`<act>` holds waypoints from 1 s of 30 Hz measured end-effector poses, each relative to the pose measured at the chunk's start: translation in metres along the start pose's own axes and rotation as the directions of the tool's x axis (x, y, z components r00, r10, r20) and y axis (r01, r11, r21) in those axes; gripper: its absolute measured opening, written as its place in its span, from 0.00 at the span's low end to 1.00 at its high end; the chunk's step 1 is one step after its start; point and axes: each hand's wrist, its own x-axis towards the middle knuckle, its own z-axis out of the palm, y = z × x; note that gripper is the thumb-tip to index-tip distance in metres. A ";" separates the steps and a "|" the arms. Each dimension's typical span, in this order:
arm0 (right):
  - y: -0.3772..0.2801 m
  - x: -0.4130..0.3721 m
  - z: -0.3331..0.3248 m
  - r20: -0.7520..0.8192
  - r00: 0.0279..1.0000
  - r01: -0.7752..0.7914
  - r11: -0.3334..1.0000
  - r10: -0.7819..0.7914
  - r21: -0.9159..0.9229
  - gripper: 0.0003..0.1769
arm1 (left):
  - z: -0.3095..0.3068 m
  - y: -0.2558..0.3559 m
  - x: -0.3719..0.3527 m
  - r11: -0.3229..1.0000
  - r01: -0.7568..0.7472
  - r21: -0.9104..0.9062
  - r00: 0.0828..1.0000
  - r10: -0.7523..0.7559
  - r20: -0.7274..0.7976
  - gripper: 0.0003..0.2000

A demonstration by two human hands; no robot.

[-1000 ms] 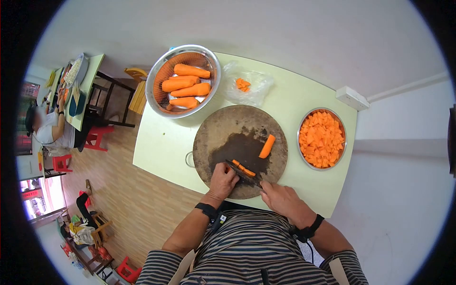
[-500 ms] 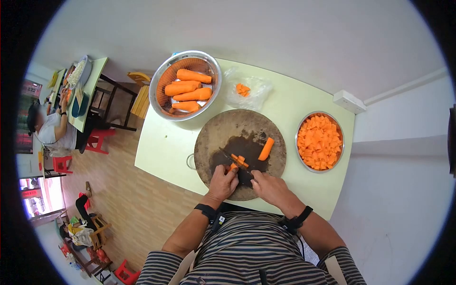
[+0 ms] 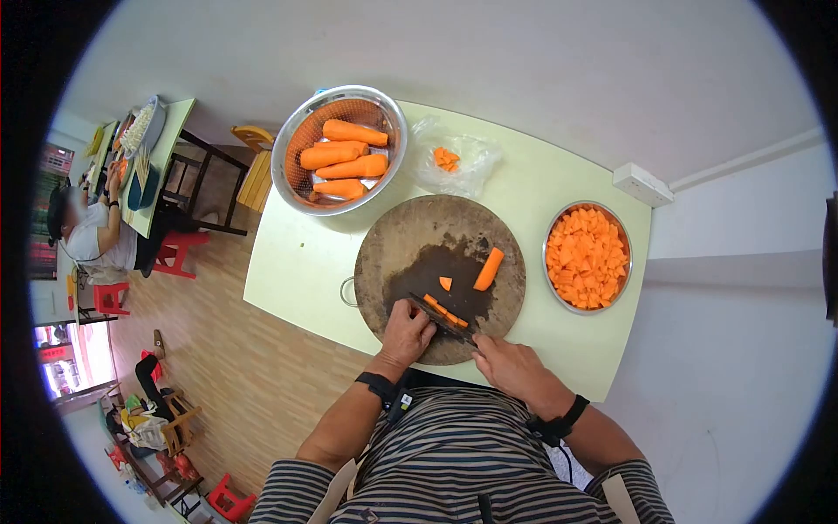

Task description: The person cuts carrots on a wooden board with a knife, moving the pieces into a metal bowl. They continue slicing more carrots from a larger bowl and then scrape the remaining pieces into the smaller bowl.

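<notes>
My right hand (image 3: 513,367) is closed round the handle of a dark knife (image 3: 441,320), whose blade lies over the round wooden cutting board (image 3: 393,236). Along the blade's far side sit small carrot pieces (image 3: 452,317). My left hand (image 3: 407,332) is at the blade's left end with its fingers bent together; whatever they hold is hidden. A single cut carrot piece (image 3: 446,284) lies farther up the board, and a longer carrot section (image 3: 489,269) rests at its right.
A metal bowl (image 3: 286,181) with several whole carrots stands at the table's back left, beside a plastic bag (image 3: 476,166) with carrot bits. On the right is a bowl of chopped carrot (image 3: 587,258). Another person (image 3: 96,231) sits at a table at far left.
The knife and my right hand have moved down and slightly right. The cut pieces by the blade have shifted down too, and one piece now lies apart from them.
</notes>
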 end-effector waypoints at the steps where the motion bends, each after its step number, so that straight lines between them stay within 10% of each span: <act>1: 0.000 0.000 -0.001 0.007 1.000 -0.001 1.000 0.001 -0.002 0.13 | 0.000 0.000 -0.001 1.000 0.009 -0.004 1.000 -0.009 0.003 0.11; 11: -0.013 0.044 -0.002 0.121 0.990 -0.071 0.997 0.074 -0.025 0.13 | -0.002 0.001 0.000 0.999 0.008 0.034 0.999 -0.009 0.038 0.10; 19: -0.002 0.046 0.005 -0.151 0.988 0.034 0.996 -0.021 0.083 0.16 | -0.005 0.002 -0.004 1.000 -0.013 -0.003 1.000 0.013 -0.017 0.16; 30: -0.005 0.003 0.001 0.027 0.999 -0.021 1.000 0.021 0.013 0.15 | -0.006 0.002 -0.003 1.000 -0.013 0.006 1.000 0.013 0.007 0.11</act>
